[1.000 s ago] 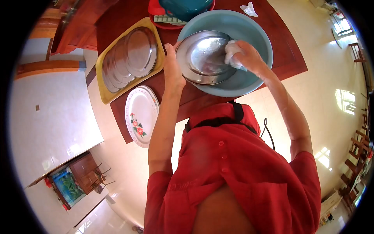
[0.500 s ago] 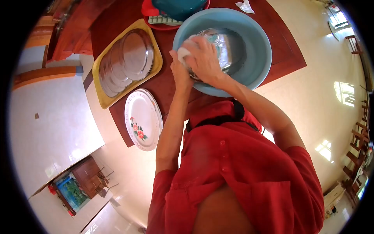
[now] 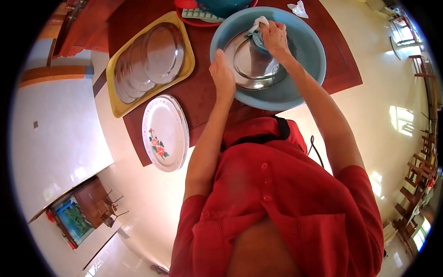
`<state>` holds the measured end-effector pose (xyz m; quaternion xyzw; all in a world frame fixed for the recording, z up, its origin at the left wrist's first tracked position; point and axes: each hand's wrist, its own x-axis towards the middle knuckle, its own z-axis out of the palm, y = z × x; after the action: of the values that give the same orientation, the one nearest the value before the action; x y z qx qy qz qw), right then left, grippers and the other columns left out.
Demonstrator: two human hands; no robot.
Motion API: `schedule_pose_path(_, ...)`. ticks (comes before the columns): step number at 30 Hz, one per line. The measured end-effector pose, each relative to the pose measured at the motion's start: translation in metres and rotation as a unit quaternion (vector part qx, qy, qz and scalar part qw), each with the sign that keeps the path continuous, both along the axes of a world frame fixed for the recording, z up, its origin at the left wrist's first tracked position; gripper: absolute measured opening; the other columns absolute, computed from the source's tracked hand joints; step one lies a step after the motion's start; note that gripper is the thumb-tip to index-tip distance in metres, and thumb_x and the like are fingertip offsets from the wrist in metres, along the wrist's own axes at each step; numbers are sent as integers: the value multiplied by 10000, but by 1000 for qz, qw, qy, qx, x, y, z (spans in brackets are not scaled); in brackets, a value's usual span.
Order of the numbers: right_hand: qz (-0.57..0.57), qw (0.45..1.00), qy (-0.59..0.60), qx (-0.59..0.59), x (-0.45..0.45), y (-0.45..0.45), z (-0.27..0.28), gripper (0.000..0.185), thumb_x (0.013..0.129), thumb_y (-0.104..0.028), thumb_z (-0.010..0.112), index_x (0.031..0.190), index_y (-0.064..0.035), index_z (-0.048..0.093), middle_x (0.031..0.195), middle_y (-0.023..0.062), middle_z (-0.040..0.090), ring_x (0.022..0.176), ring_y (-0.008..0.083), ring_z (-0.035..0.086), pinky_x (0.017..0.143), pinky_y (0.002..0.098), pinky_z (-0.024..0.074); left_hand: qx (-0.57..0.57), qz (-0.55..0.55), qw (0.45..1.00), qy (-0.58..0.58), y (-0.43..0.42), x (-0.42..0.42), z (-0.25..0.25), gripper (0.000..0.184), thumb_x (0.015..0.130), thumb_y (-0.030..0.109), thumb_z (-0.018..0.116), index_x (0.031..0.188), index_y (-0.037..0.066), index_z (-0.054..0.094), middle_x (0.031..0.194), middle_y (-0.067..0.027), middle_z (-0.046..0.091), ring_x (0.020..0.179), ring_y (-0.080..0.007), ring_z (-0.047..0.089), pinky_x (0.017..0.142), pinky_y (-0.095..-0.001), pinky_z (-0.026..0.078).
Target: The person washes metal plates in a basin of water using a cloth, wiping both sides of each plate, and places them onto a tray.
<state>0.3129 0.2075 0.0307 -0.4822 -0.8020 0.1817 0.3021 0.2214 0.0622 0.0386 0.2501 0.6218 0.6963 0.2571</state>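
A shiny oval metal plate (image 3: 247,59) is tilted inside the round blue basin (image 3: 318,60). At the plate's left edge is my left hand (image 3: 223,76), closed on the rim, with part of its fingers hidden. My right hand (image 3: 276,39) is closed on a white and teal cloth (image 3: 258,33), pressing it against the plate's upper part. Left of the basin, several overlapping metal plates (image 3: 162,53) lie on a yellow tray (image 3: 188,69). Below the tray is a stack of white oval plates (image 3: 164,124) with a red flower pattern, overhanging the table edge.
The dark red table (image 3: 339,60) bears everything here. Behind the basin stand a red basin (image 3: 207,23) with a pale green rack-like item and a teal bowl (image 3: 226,5). A crumpled white tissue (image 3: 298,9) lies at the back right. Wooden chairs (image 3: 415,180) line the far right.
My right hand has moved right with the cloth, away from my left hand, onto the plate's upper part. The metal plate has come up into fuller view. My camera view has shifted slightly.
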Motion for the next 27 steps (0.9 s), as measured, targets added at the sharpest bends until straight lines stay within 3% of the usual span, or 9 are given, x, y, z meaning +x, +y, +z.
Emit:
schedule_pose_path(3,-79,991,94,58,-12,-4,-20,254,809,-299,506,939,-118,629,1053,167,557,970,382,509,849,440,410,3,10,1000,-4,3,-1,3,382,949,296,384,800,-24,529,729,-2,459,701,-104,382,650,-248,348)
schedule_pose_path(5,87,993,59,59,-3,-37,12,314,786,-342,542,984,-111,621,1125,219,496,999,400,478,870,462,373,27,-22,993,-116,4,-5,-3,416,940,349,404,986,-31,567,904,-31,560,823,-118,504,743,-253,410)
schedule_pose_path(8,121,980,102,118,-1,-82,41,309,797,-317,549,995,-86,609,1106,227,497,1011,397,463,845,476,374,66,-55,985,-150,5,-4,2,418,940,332,407,1062,-39,555,973,-69,584,899,-141,533,799,-271,426)
schedule_pose_path(13,39,976,144,157,-9,-77,19,275,846,-290,486,970,-72,598,1064,160,544,987,390,486,825,483,395,58,-75,986,-134,0,-4,-2,341,921,279,470,1043,-26,563,954,-51,586,856,-116,528,763,-252,424)
schedule_pose_path(15,85,995,45,8,0,-54,20,383,848,-328,511,1141,-82,530,1191,206,458,1065,384,457,896,475,350,48,-74,990,-110,1,-2,-2,308,911,254,494,1032,-19,568,944,-44,589,849,-108,526,756,-246,423)
schedule_pose_path(19,47,995,-62,-64,3,-19,9,378,886,-366,413,1139,-107,522,1131,202,507,1040,369,488,864,467,391,48,-44,995,-71,4,-3,-1,229,886,203,508,852,-12,580,754,15,527,709,-69,439,657,-211,367)
schedule_pose_path(22,31,988,-151,30,23,20,-41,373,896,-385,378,1134,-133,516,1126,219,502,1035,396,483,852,474,401,37,-27,997,-69,1,-5,-6,197,869,175,518,843,-8,586,768,20,521,717,-69,440,657,-214,368)
schedule_pose_path(25,-2,997,15,-82,61,30,-54,375,866,-375,411,1121,-117,506,1148,209,467,1017,452,467,848,509,401,41,-20,995,-83,3,-8,-7,196,871,171,516,883,-7,596,819,13,537,744,-75,461,674,-222,381)
schedule_pose_path(27,-34,993,-22,-110,61,12,-41,390,858,-401,418,1150,-155,499,1168,218,446,1021,468,455,862,526,380,43,-10,995,-85,4,-7,-11,219,882,192,506,896,-10,592,821,11,537,745,-79,461,676,-230,383)
